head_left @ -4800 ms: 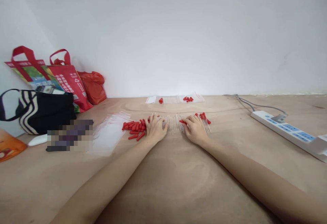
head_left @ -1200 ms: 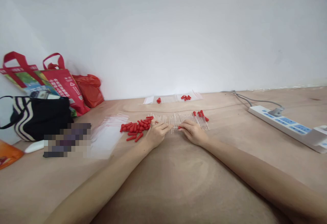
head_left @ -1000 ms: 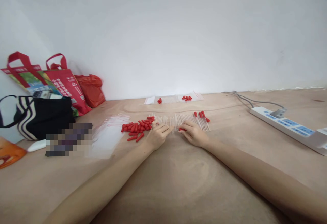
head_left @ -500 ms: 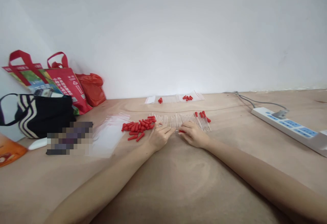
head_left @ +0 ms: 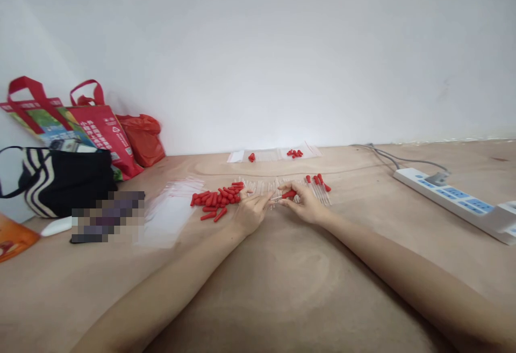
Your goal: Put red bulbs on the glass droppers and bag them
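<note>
A row of thin clear tubes (head_left: 260, 187) lies on the wooden table (head_left: 278, 288). My left hand (head_left: 250, 213) is closed on the thin end of one clear tube (head_left: 276, 200) in front of the row. Between the fingers of my right hand (head_left: 304, 203) is a red rubber bulb (head_left: 288, 195), in line with that tube; whether the two are joined is too small to tell. A heap of loose red bulbs (head_left: 217, 198) lies left of my left hand. Beyond my right hand, several tubes carry red bulbs (head_left: 317, 179) at their far ends.
Clear zip bags (head_left: 167, 216) lie left of the heap. Near the wall is a bag (head_left: 274, 154) with tubes and red bulbs. Shopping bags (head_left: 107, 132) and a black bag (head_left: 76, 181) stand at left. A white power strip (head_left: 455, 193) with a grey cable lies at right.
My right hand's fingers have opened wider and lifted a little, so more of the red bulb shows. My left hand has shifted slightly. The view has moved a little.
</note>
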A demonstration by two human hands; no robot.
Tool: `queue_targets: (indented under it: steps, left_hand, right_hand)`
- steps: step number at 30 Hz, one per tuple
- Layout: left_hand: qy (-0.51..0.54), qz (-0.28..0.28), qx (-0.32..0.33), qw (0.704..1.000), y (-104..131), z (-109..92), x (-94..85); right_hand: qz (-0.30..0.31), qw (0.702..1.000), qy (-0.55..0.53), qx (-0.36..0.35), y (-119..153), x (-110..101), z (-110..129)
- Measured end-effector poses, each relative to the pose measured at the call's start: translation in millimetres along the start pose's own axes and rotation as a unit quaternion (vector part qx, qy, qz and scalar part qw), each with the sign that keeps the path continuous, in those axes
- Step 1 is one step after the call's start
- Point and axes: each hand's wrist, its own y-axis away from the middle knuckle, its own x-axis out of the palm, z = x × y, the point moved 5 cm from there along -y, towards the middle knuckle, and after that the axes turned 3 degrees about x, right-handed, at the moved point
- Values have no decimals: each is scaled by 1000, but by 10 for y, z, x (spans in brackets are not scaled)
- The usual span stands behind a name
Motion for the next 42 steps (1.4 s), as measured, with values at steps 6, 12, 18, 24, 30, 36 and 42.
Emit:
queue_targets:
  steps: [6, 12, 18, 24, 30, 36, 42]
  left_hand:
    - [20, -13, -23, 999, 4, -1, -26]
    - [25, -4, -28, 999, -4, -50, -55]
    - [32, -26, -34, 999, -15, -5, -32]
    - [61, -19, -47, 997, -31, -5, -36]
    - [95, 16, -94, 991, -11, 42, -37]
    - [89, 35, -139, 986, 5, 124, 34]
    - [57, 91, -162, 981, 22, 153, 103]
  right_hand:
    - [15, 999, -29, 5, 12, 3, 13]
    - [21, 999, -34, 9, 33, 25, 44]
    - [5, 983, -162, 83, -3, 45, -69]
    - [-27, 932, -326, 156, -48, 101, -85]
    - [-135, 911, -321, 221, -199, -423, -363]
    - [-142, 921, -60, 359, -87, -1211, -902]
    - [-64, 880, 165, 440, 89, -1211, -1204]
